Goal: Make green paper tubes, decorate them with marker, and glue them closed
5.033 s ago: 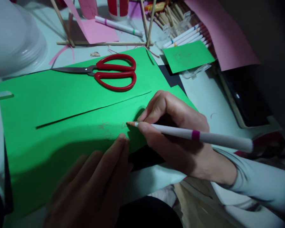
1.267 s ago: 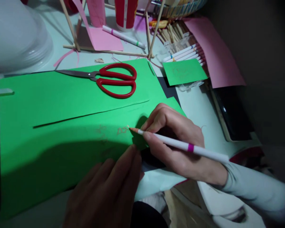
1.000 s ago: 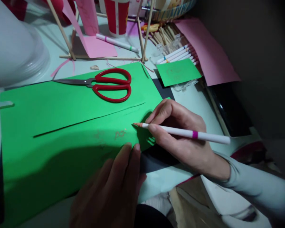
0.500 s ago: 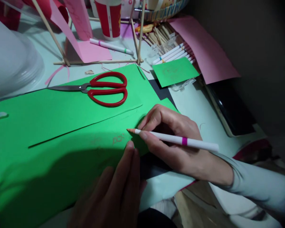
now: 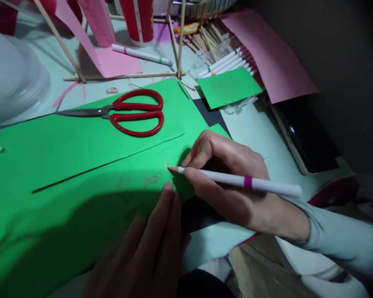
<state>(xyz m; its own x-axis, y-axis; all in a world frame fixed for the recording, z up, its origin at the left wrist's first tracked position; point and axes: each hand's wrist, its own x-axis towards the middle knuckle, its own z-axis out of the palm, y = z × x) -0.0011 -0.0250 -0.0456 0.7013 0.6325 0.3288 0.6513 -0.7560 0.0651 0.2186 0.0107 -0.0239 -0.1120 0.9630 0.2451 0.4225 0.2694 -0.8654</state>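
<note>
Head view: the right hand [image 5: 230, 157] pinches a white pen [image 5: 217, 176] between thumb and fingers, its orange tip at a short pale stroke on the green sheet [image 5: 90, 149], right of some faint lettering [image 5: 152, 180]. The left hand [image 5: 149, 244] lays its fingers on the sheet below that lettering, close together; whether its thumb grips the edge, I cannot tell. Above the pen tip, bare green reaches up to a dark cut line [image 5: 108, 163] slanting across; beyond it lie the red-handled scissors [image 5: 106, 111], the blade tip at the sheet's far edge. Black paper [image 5: 202, 213] borders the sheet beneath the right hand. Pale tabletop [image 5: 251, 120] opens rightward, bounded by a dark flat device [image 5: 311, 138] well apart from the pen tip.
</note>
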